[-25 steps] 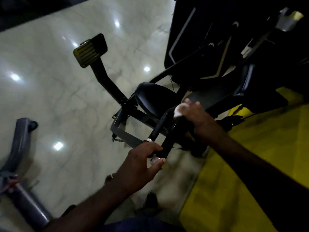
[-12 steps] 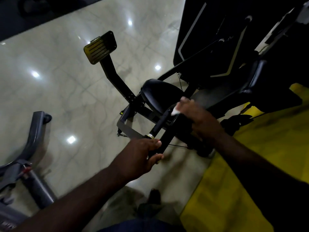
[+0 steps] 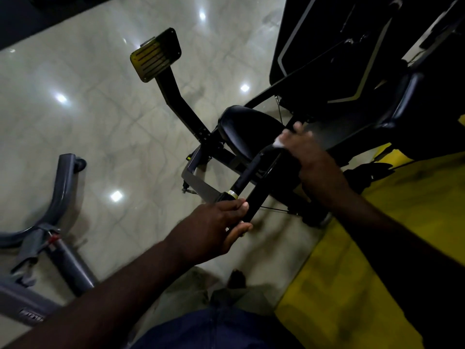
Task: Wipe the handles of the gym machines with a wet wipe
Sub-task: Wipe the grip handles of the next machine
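A black gym machine stands below me with two dark bar handles side by side. My left hand (image 3: pixel 219 227) grips the near end of the black handle bar (image 3: pixel 259 197). My right hand (image 3: pixel 309 157) presses a small white wet wipe (image 3: pixel 279 142) against the far top end of the slimmer handle (image 3: pixel 249 170), which has a yellow ring low down. The wipe is mostly hidden under my fingers.
The machine's black seat (image 3: pixel 246 129) lies just beyond the handles, and a black arm with a yellow footplate (image 3: pixel 156 55) rises to the left. A grey machine frame (image 3: pixel 57 202) sits at the far left. Glossy marble floor on the left, yellow mat (image 3: pixel 352 273) on the right.
My right hand with the wipe has slid up the handle, away from me. My left hand stays clamped on the bar's near end. The camera has shifted slightly.
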### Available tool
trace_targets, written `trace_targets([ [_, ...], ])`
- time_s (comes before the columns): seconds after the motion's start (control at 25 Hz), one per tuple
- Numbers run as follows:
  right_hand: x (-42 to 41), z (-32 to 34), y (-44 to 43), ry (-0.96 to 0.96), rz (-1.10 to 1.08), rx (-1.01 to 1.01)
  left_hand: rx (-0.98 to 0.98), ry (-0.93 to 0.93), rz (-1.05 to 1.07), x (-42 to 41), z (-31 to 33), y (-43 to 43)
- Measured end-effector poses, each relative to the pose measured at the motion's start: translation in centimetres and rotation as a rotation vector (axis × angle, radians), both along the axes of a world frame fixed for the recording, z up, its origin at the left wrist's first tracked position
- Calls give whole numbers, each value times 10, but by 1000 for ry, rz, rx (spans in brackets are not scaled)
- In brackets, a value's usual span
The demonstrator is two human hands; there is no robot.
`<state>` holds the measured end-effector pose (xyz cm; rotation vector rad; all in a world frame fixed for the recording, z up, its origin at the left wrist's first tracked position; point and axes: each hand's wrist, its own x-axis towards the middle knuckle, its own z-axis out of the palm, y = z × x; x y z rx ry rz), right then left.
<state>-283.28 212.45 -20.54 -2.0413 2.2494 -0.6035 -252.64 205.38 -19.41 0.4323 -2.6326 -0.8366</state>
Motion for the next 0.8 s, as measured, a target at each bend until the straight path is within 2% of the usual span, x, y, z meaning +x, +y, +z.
trace_targets([
  [0.04,-10,6,-9,-43,-89,14,-4,6,-2,0,1,0],
  [0.12,12,1,-9,-58,-126,20,18,21,-25,-1,6,-3],
  [0.24,74,-12,28,7,141,-20,48,30,-49,-4,9,-11],
  [0.32,61,-5,32,98,376,-15,67,6,-77,-8,10,-16],
  [0.36,38,-2,20,144,409,-19,73,-8,-94,-10,11,-18],
  [0.4,14,-1,5,131,349,-2,81,-24,-113,-12,12,-21],
  [0.48,-32,2,-29,-54,66,83,112,-51,-143,-16,13,-27],
  [0.6,-37,6,-43,-332,-202,256,117,-53,-138,-25,16,-34],
  [0.72,4,2,-10,-621,-337,57,129,3,-109,-36,17,-42],
  [0.8,22,-4,12,-708,-421,-87,123,18,-74,-45,15,-42],
])
